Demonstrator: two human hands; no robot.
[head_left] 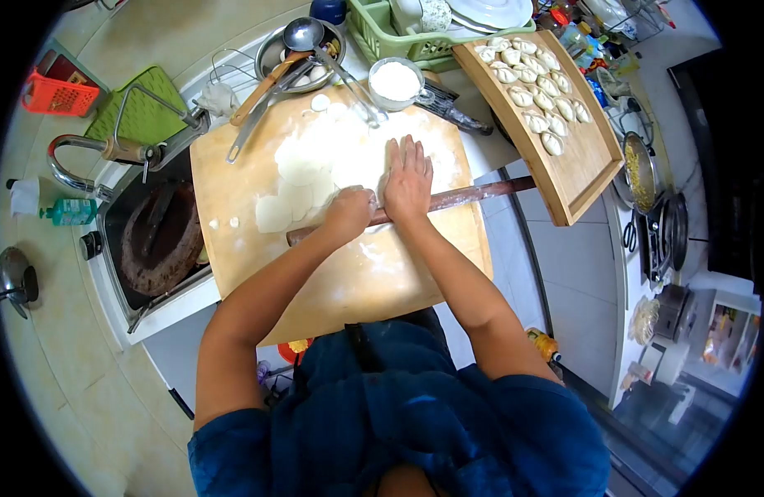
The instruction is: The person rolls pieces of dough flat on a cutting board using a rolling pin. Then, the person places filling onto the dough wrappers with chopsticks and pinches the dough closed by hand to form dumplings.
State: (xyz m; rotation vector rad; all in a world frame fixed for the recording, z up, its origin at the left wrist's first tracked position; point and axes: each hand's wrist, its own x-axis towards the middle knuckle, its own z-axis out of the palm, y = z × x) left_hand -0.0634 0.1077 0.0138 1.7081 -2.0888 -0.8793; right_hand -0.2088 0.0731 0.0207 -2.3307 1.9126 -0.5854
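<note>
A dark wooden rolling pin (483, 193) lies slantwise across the floury wooden board (332, 294). My right hand (408, 186) rests its palm on the pin, fingers stretched flat and pointing away from me. Close beside it, my left hand (350, 212) is closed at the pin; anything inside its fingers is hidden. Several thin, pale dough wrappers (276, 211) overlap on the board beyond and left of my left hand. Small dough lumps (234, 222) lie near the board's left side. The pin's right end extends past the board toward the wooden tray.
Rows of dumplings (541, 98) sit on a tilted wooden tray (587, 166) at right. Behind the board stand a bowl of white flour (395, 81), a metal bowl with a ladle (303, 35) and a green dish rack (382, 33). A sink (117, 224) borders the left.
</note>
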